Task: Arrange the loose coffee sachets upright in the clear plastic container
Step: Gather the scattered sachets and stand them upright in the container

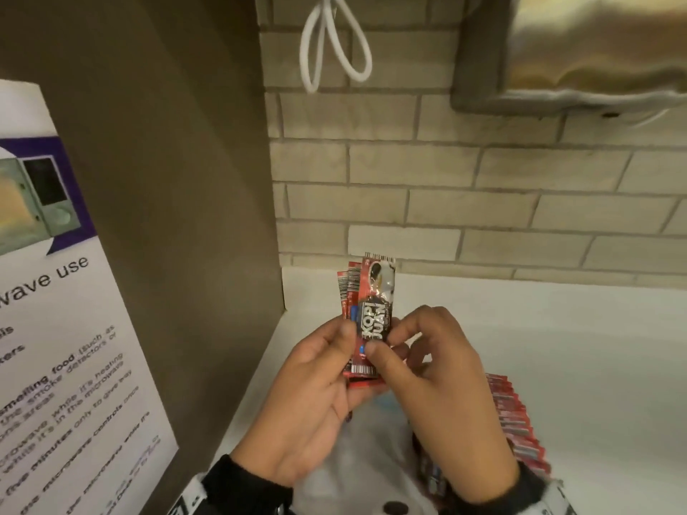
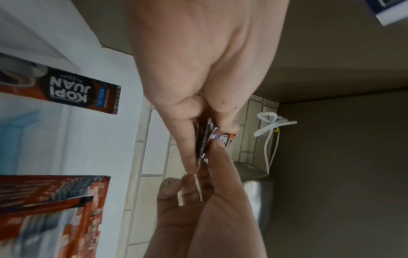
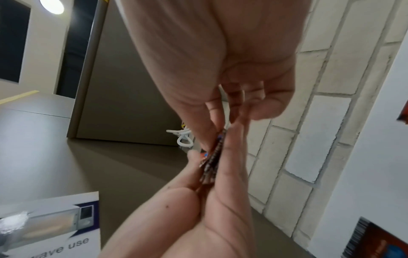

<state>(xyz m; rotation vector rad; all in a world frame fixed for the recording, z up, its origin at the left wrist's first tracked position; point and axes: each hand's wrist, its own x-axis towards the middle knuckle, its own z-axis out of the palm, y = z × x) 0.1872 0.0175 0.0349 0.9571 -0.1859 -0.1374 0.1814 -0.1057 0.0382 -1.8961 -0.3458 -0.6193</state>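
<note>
Both hands hold a small fanned stack of red and black coffee sachets (image 1: 370,302) upright above the white counter (image 1: 557,328). My left hand (image 1: 345,341) grips the stack's lower left side, thumb in front. My right hand (image 1: 394,338) pinches its front right edge. The stack shows edge-on between the fingers in the left wrist view (image 2: 223,137) and the right wrist view (image 3: 213,160). A row of sachets (image 1: 518,421) stands upright at the right, under my right wrist. The clear container's walls cannot be made out. One loose sachet (image 2: 66,89) lies flat on the counter.
A brown panel (image 1: 186,180) with a microwave-use poster (image 1: 55,328) closes off the left side. A brick wall (image 1: 483,202) runs behind, with a white cable loop (image 1: 334,42) and a steel dispenser (image 1: 576,50). A white printed bag (image 1: 371,462) lies under my hands.
</note>
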